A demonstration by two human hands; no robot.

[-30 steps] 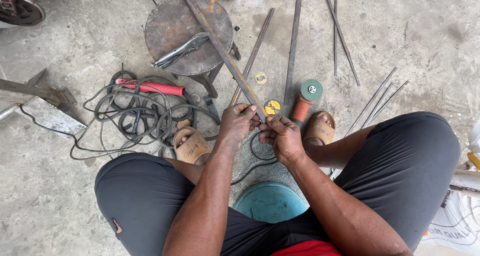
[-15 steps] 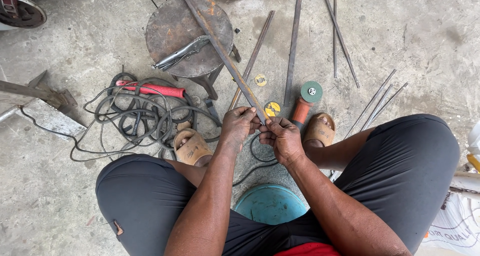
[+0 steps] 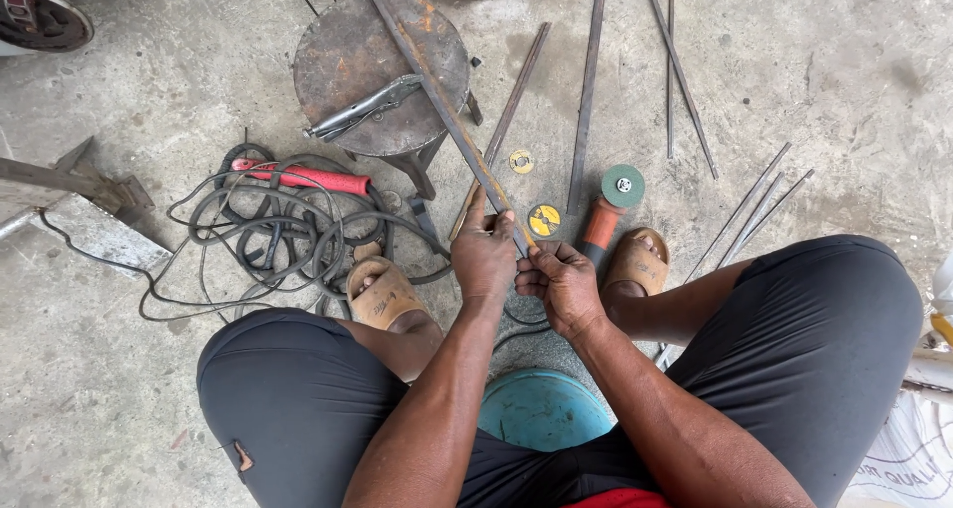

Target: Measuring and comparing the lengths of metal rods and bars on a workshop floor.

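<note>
1. I can't make out the near tip of the rusty angle bar (image 3: 437, 106) – my left hand (image 3: 483, 255) and right hand (image 3: 563, 285) cover it; its far end runs out of the top edge.
2. Both hands are clenched on that bar's lower end, knuckles touching; the bar slants up across the round metal stool (image 3: 342, 57).
3. On the stool lies one pair of locking pliers (image 3: 362, 108).
4. The blue seat (image 3: 541, 409) is mostly hidden under me.
5. I count two small discs (image 3: 543, 218) on the floor, one grinder (image 3: 608, 210), two sandals (image 3: 382, 292) – and one tangled cable (image 3: 268, 235)
</note>
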